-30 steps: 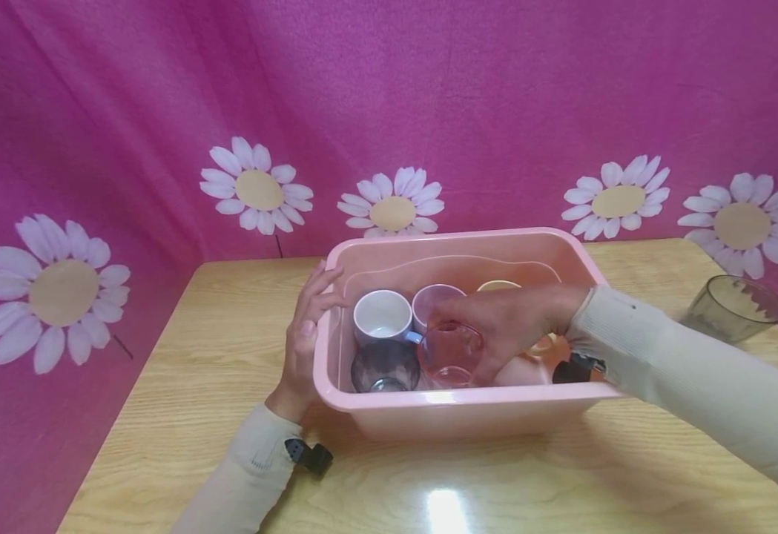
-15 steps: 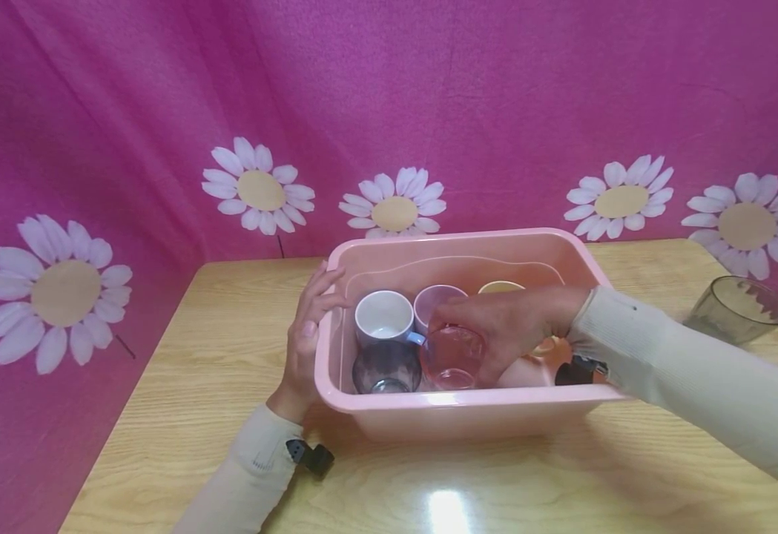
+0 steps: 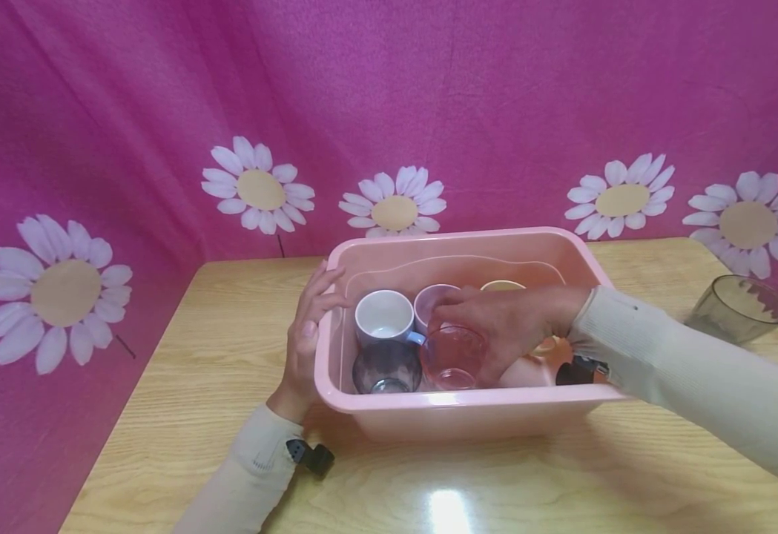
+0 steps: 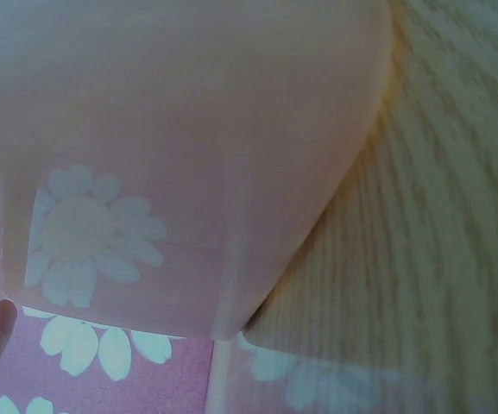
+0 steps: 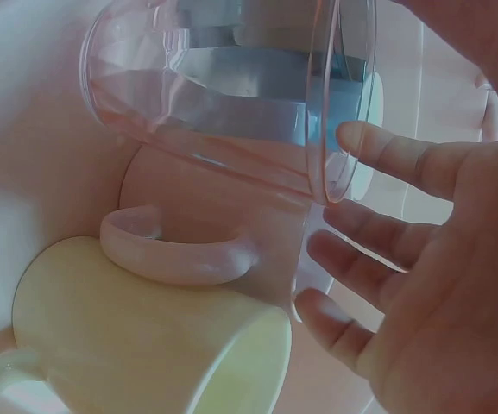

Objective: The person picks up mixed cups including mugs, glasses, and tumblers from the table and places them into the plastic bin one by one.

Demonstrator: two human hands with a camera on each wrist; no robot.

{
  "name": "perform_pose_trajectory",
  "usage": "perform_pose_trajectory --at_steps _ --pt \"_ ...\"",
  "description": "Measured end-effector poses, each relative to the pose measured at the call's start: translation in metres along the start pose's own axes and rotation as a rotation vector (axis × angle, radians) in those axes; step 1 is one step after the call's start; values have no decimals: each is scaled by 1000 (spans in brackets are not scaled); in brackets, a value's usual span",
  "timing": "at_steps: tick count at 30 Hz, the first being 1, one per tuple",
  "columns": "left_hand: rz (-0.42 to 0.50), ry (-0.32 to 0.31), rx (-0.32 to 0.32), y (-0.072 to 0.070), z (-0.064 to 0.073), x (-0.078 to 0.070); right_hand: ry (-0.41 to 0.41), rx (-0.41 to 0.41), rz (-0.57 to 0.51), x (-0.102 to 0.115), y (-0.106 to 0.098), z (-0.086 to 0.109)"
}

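Observation:
In the head view, a pink plastic tub (image 3: 452, 400) holds a white mug (image 3: 384, 315) with a blue handle, a lilac mug (image 3: 434, 297), a yellow mug (image 3: 503, 285), a dark tinted glass (image 3: 386, 367) and a clear pink glass (image 3: 454, 354). My left hand (image 3: 305, 334) grips the tub's left rim, fingertips hooked over it. My right hand (image 3: 505, 322) reaches inside around the pink glass, which stands upright. In the right wrist view, one fingertip touches the rim of that glass (image 5: 223, 103); the other fingers spread loosely beside it. The right hand hides part of the tub.
A smoky ribbed glass (image 3: 739, 310) stands on the wooden table (image 3: 195, 356) to the right of the tub. Behind hangs a magenta cloth (image 3: 495, 96) with daisies. In the right wrist view, a pink mug (image 5: 197, 233) sits beside the yellow one.
The pink glass has settled slightly lower in the tub, and my right hand's fingers have shifted slightly at its rim. My left hand stays on the tub's rim.

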State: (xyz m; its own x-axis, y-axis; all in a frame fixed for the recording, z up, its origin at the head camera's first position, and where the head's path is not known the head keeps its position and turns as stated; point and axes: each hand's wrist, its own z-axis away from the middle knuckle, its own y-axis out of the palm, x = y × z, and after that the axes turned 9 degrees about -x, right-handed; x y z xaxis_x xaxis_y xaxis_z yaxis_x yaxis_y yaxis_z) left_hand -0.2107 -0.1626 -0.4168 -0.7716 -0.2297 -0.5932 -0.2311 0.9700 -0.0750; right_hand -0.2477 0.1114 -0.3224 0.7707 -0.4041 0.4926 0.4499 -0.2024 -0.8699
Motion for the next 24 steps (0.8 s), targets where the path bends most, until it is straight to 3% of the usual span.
perform_pose_trajectory --at_steps 5,13,19,24 --pt "3 2 -1 0 0 0 -92 -25 25 -3 1 -1" --pt "3 -2 2 0 0 -1 -80 -5 24 -3 1 0" --pt "-5 3 -1 0 0 0 -164 -24 58 -5 1 -1" --pt "2 15 -7 1 0 1 -96 11 62 -4 1 0"
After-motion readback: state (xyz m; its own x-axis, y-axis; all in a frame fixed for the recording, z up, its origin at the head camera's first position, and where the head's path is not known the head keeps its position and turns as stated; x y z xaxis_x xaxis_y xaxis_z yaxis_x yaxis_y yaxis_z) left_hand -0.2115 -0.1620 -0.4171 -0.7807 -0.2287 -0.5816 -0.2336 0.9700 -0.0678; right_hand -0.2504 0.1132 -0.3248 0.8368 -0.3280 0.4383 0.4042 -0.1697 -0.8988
